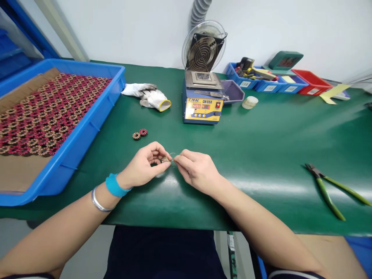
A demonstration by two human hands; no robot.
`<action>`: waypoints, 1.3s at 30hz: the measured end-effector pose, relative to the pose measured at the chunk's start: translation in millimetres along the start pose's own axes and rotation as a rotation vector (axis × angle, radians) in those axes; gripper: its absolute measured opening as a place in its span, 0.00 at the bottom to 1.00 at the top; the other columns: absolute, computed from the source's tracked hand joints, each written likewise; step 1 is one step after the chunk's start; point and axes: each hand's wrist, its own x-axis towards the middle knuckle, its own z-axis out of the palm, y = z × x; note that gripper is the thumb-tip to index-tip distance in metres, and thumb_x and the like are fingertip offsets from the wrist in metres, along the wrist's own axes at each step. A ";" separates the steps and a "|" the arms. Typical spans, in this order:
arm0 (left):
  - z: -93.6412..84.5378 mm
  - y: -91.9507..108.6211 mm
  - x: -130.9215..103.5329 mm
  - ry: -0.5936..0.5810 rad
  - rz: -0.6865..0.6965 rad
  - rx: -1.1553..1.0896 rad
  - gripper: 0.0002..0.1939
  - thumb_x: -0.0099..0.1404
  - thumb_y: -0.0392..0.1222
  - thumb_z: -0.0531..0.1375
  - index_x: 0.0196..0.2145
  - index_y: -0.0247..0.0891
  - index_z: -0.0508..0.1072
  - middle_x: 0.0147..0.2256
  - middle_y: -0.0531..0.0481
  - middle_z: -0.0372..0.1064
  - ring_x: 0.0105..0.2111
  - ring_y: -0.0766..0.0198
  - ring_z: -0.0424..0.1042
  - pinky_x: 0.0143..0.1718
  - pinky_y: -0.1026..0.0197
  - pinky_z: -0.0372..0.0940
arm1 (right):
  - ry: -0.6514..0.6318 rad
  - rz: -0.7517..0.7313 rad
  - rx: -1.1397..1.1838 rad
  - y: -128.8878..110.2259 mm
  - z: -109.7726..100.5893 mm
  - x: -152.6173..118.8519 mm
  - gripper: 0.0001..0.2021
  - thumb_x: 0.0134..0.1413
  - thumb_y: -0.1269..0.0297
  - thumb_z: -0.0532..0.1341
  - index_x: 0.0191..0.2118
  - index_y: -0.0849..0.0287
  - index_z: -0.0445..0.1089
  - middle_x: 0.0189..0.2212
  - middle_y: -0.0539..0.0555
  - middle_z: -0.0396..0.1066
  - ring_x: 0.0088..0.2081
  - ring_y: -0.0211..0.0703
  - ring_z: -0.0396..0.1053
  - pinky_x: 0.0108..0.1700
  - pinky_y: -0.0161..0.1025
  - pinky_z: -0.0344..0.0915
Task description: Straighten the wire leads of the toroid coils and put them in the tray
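Between the thumb and fingers of my left hand [143,164] is a small copper-wound coil [164,159], partly hidden by the fingertips. Thin wire ends [172,154] stick out from it toward the right. The fingers of my right hand [199,168] are pinched together at these wire ends, close to the left fingertips. Two more ring-shaped coils, one copper-coloured [136,136] and one red [143,132], lie on the green mat just beyond my left hand.
A blue tray [95,126] full of red and copper coils stands at left. White gloves [148,96] lie near a solder pot [202,104] with a fan. Green-handled cutting pliers [325,190] rest at right. Small blue bins [269,86] and a red bin [312,82] line the back.
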 end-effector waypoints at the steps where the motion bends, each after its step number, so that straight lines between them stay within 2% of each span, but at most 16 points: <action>1: 0.0 0.3 0.0 -0.006 -0.016 -0.017 0.11 0.55 0.36 0.65 0.33 0.36 0.66 0.33 0.49 0.72 0.32 0.67 0.73 0.35 0.63 0.71 | 0.002 -0.016 -0.006 -1.3 -0.9 0.2 0.13 0.65 0.70 0.50 0.34 0.61 0.71 0.26 0.53 0.67 0.27 0.38 0.63 0.28 0.35 0.57; 5: 1.0 0.9 0.0 -0.076 -0.120 -0.144 0.20 0.52 0.32 0.62 0.43 0.38 0.63 0.31 0.53 0.68 0.30 0.66 0.73 0.29 0.64 0.70 | 0.014 -0.074 -0.041 -5.3 -2.4 0.6 0.13 0.64 0.71 0.50 0.32 0.62 0.70 0.24 0.52 0.65 0.24 0.37 0.59 0.28 0.36 0.54; 7: 1.2 1.4 0.2 -0.110 -0.155 -0.147 0.22 0.51 0.31 0.60 0.45 0.38 0.64 0.32 0.53 0.69 0.30 0.65 0.73 0.27 0.64 0.69 | 0.004 -0.089 -0.051 -5.9 -2.0 0.2 0.13 0.65 0.70 0.50 0.32 0.61 0.70 0.24 0.51 0.64 0.24 0.37 0.58 0.27 0.36 0.54; 12: -0.1 6.8 -0.3 -0.216 -0.171 0.032 0.08 0.50 0.31 0.56 0.30 0.34 0.71 0.27 0.52 0.70 0.28 0.67 0.69 0.30 0.64 0.65 | -0.019 -0.105 -0.063 -6.6 -1.0 -0.6 0.14 0.65 0.71 0.49 0.33 0.60 0.69 0.24 0.50 0.64 0.24 0.37 0.56 0.27 0.36 0.53; 17: -2.0 13.5 -2.4 -0.263 -0.184 0.229 0.06 0.49 0.33 0.54 0.27 0.35 0.68 0.24 0.54 0.66 0.26 0.68 0.64 0.29 0.63 0.60 | -0.023 -0.138 -0.051 -9.0 -2.0 -1.0 0.13 0.64 0.72 0.49 0.33 0.62 0.70 0.24 0.50 0.64 0.24 0.37 0.55 0.27 0.35 0.54; 22: -1.2 14.3 -2.4 -0.250 -0.171 0.214 0.04 0.54 0.38 0.55 0.27 0.35 0.67 0.24 0.54 0.64 0.24 0.69 0.59 0.26 0.64 0.56 | -0.020 -0.111 -0.040 -8.6 -3.6 -0.4 0.14 0.64 0.71 0.49 0.32 0.62 0.70 0.24 0.50 0.63 0.25 0.37 0.55 0.28 0.35 0.54; 26: 0.0 13.4 -1.9 -0.217 -0.156 0.185 0.11 0.60 0.45 0.56 0.27 0.34 0.67 0.21 0.56 0.60 0.23 0.70 0.56 0.25 0.65 0.54 | -0.025 -0.086 -0.025 -5.5 -3.4 -0.5 0.14 0.65 0.70 0.50 0.31 0.62 0.69 0.24 0.50 0.63 0.25 0.36 0.56 0.28 0.34 0.54; 35: 1.0 11.6 -2.8 -0.215 -0.119 0.273 0.07 0.60 0.41 0.54 0.27 0.34 0.66 0.21 0.56 0.59 0.22 0.70 0.56 0.24 0.65 0.53 | -0.026 -0.089 0.025 -5.4 -0.2 -0.8 0.14 0.64 0.70 0.50 0.31 0.62 0.70 0.24 0.51 0.65 0.24 0.37 0.58 0.28 0.35 0.55; 39: -0.4 13.9 -3.6 -0.181 -0.098 0.284 0.08 0.59 0.41 0.54 0.26 0.35 0.66 0.22 0.55 0.61 0.23 0.70 0.57 0.25 0.65 0.54 | 0.001 -0.006 0.129 0.4 -5.5 1.8 0.12 0.63 0.70 0.51 0.31 0.61 0.68 0.24 0.50 0.65 0.25 0.35 0.60 0.28 0.33 0.57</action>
